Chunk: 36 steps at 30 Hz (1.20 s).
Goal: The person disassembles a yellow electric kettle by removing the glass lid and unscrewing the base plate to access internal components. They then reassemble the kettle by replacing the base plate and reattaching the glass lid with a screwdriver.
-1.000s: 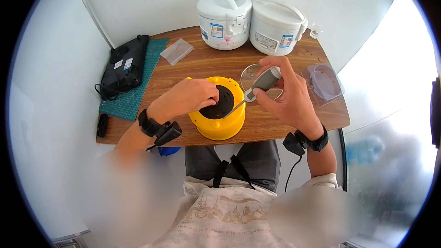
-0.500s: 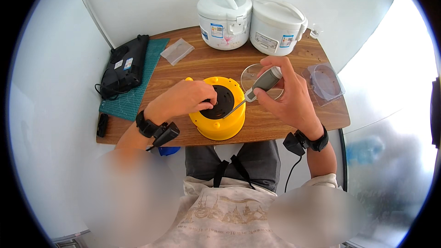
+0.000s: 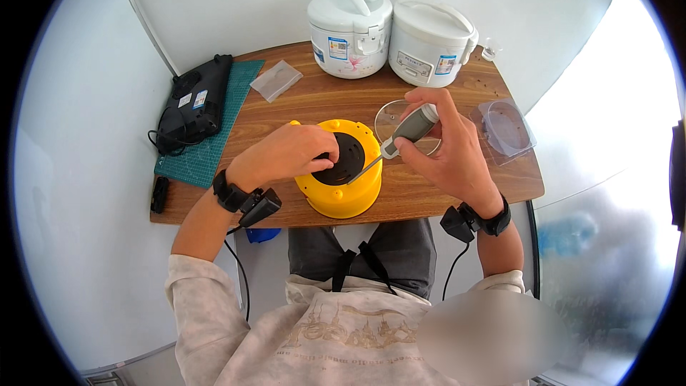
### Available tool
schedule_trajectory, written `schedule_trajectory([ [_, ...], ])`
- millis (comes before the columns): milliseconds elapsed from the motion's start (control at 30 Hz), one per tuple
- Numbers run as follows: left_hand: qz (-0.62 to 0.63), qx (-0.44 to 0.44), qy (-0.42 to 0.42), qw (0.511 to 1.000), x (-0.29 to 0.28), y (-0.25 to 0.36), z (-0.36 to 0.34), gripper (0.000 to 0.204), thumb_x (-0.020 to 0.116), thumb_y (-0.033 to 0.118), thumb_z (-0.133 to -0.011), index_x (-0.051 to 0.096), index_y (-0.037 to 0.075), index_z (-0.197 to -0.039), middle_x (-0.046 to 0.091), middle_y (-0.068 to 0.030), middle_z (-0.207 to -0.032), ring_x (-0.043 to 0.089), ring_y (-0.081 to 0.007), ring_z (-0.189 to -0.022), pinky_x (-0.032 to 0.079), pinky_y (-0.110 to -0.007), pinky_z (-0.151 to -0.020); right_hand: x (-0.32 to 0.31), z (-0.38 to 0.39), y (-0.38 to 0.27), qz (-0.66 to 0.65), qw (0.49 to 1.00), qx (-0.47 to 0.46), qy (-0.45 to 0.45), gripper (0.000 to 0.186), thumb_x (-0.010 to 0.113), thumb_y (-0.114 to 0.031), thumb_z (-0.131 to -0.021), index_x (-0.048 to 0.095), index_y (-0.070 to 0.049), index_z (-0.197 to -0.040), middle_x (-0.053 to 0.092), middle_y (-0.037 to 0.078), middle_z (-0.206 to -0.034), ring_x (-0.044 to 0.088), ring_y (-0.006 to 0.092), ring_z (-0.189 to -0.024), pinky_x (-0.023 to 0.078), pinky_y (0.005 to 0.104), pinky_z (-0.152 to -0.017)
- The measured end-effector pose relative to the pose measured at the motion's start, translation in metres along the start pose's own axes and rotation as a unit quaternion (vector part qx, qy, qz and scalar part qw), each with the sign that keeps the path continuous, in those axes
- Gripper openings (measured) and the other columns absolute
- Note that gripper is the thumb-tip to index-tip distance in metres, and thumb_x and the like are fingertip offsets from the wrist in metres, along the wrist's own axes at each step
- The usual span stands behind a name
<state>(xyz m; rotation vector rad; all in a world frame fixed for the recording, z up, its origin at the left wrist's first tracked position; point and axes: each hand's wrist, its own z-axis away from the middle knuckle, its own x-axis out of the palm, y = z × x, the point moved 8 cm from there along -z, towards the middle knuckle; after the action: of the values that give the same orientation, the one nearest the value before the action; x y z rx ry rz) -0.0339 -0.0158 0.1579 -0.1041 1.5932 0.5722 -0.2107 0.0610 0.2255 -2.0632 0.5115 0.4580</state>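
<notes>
A yellow round appliance housing (image 3: pixel 344 204) stands near the table's front edge, its black slotted round plate (image 3: pixel 349 160) facing up. In my right hand (image 3: pixel 455 144) is a grey-handled screwdriver (image 3: pixel 412 127), held tilted by the handle. Its shaft slants down to the left, and the tip meets the rim between black plate and yellow housing. My left hand (image 3: pixel 304 150) rests over the left side of the plate with its fingers curled together. What those fingertips hold, if anything, is hidden. Behind the screwdriver lies a round glass lid (image 3: pixel 388 114).
Two white rice cookers (image 3: pixel 350 36) stand at the back. To the left, a flat black appliance (image 3: pixel 196 100) with a cord lies on a green cutting mat (image 3: pixel 246 75). A clear plastic bag (image 3: pixel 276 80) is behind my left hand. At right sits a clear plastic tray (image 3: pixel 506 129).
Almost nothing differs. Both hands, the screwdriver and the yellow housing keep nearly the same places.
</notes>
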Motion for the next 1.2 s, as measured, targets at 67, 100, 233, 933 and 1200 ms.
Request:
schedule_trajectory([
  [67,0.0,-0.003,-0.004,1.0,0.0002,0.0006,-0.0004,0.013,0.068,0.018,-0.09,0.069,0.007,-0.097,0.071,-0.0083,-0.098,0.067,-0.0254,-0.097,0.053,-0.037,-0.084,0.0001,0.0005,0.0002,-0.001,1.0,0.007,-0.003,0.049,0.075,-0.007,-0.084,0.049,-0.006,-0.125,0.066,0.011,-0.096,0.07,0.0214,-0.083,0.057,0.0313,-0.079],
  [100,-0.001,-0.004,-0.005,1.0,0.0002,0.0009,-0.0005,0.013,0.067,0.018,-0.091,0.069,0.007,-0.098,0.071,-0.0084,-0.098,0.067,-0.0256,-0.096,0.053,-0.037,-0.083,0.0001,0.0006,0.0004,-0.002,1.0,0.01,-0.004,0.049,0.075,-0.007,-0.084,0.049,-0.006,-0.125,0.066,0.011,-0.096,0.07,0.0215,-0.083,0.057,0.0315,-0.079],
  [233,0.009,-0.018,-0.01,1.0,-0.0004,-0.0017,-0.0011,0.013,0.067,0.018,-0.091,0.068,0.007,-0.097,0.07,-0.0084,-0.097,0.067,-0.0258,-0.095,0.053,-0.038,-0.082,0.0003,0.0006,0.0005,-0.01,1.0,0.009,0.0,0.049,0.075,-0.006,-0.083,0.048,-0.006,-0.125,0.066,0.012,-0.096,0.069,0.0218,-0.084,0.057,0.0318,-0.079],
  [933,0.013,0.002,0.01,1.0,0.0039,0.0036,-0.0027,0.007,0.068,0.01,-0.083,0.065,0.004,-0.086,0.066,-0.0115,-0.087,0.064,-0.0284,-0.087,0.052,-0.039,-0.076,0.0003,0.0034,0.0009,-0.017,1.0,0.012,0.006,0.049,0.074,-0.005,-0.083,0.049,-0.005,-0.124,0.066,0.012,-0.095,0.068,0.0214,-0.084,0.057,0.0317,-0.081],
  [1200,0.058,-0.03,0.004,0.998,0.0015,0.0034,-0.0027,0.012,0.069,0.008,-0.078,0.062,0.002,-0.086,0.064,-0.0116,-0.09,0.063,-0.0283,-0.081,0.05,-0.037,-0.072,-0.001,0.0058,0.0022,-0.014,1.0,0.016,0.011,0.049,0.075,-0.006,-0.083,0.048,-0.005,-0.124,0.066,0.012,-0.096,0.069,0.0224,-0.084,0.057,0.0324,-0.081],
])
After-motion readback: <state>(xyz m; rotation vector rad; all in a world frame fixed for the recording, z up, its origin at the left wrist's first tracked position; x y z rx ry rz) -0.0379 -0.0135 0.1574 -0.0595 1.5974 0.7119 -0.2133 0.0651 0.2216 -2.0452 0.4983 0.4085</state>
